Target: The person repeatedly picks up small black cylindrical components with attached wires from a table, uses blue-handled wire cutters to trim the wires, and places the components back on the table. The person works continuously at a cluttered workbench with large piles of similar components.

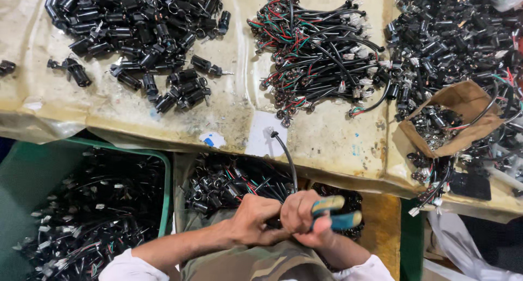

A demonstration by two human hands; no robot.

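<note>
A black cable (286, 158) with a small white plug at its far end rises from between the two hands and arcs up over the near edge of the tabletop (229, 112); its lower end disappears into the grip, right where the hands meet. The left hand (256, 218) is curled tight around that lower end, and the right hand (305, 218), pressed against it, is closed on a pair of pliers (338, 213) with blue-and-yellow handles that stick out to the right. Both hands sit low in the view, above the person's lap. Just behind them lies a heap of finished cables in a bin (234, 185), black with red and green wires showing — and to the left a green crate (81, 204) holds more of the same. On the stained tabletop farther out there is a pile of black cylindrical parts (136, 35) at the left, a tangle of wired cables (316, 52) in the middle, a larger black heap (452, 35) at the right, and a torn cardboard box (452, 120) near the right edge.
</note>
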